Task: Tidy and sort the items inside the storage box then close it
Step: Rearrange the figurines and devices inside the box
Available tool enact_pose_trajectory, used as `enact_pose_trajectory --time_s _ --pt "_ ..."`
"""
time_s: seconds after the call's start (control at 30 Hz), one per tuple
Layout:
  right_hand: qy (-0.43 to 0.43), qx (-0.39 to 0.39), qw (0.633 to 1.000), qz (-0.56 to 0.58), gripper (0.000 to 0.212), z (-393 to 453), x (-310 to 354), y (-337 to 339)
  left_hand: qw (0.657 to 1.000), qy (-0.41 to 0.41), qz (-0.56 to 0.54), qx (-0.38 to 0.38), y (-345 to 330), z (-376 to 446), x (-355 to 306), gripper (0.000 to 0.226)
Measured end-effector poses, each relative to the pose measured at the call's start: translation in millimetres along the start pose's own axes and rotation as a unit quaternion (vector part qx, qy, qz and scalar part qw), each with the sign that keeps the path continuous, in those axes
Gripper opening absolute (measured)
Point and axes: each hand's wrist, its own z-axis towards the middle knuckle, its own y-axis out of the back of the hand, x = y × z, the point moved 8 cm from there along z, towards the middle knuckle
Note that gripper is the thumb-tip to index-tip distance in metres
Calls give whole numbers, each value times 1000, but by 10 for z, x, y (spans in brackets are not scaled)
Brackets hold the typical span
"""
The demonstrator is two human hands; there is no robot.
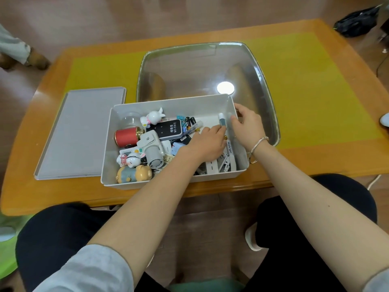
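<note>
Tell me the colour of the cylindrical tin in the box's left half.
Red, with a gold end: the tin shows in the head view.

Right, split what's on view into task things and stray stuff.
Job: storage box, its grey lid, small blue-and-white tube held by left hand, right hand at the box's wall.
Stray: clear tray, black bag.

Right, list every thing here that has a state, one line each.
storage box: open, full of jumbled items
lid: off, flat on the table left of the box
clear tray: empty, behind the box
red tin: on its side in the box
left hand: in the box, pinching a small tube
right hand: fingers straight, at the box's right wall
</note>
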Motion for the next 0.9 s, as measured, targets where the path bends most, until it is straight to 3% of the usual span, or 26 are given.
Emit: enact_pose_trajectory --time_s 0.17,0.37,0.57,0.73,0.9 --pt "12 13 1000 -5 35 -12 40 13 998 8 -2 -66 171 -179 39 48" --pt "18 25 999 -24 32 31 110 -9 970 -4 -47 -239 549 -670 129 35" --pt "37 10 993 -115 35 55 207 -7 931 81 -71 -349 819 -1134 554 29" --pt "85 -35 961 -261 47 7 427 -3 893 197 -63 -400 944 -1446 1078 29" --pt "134 50 966 -215 36 -72 693 -353 871 317 -34 -374 819 -1705 1584 37"
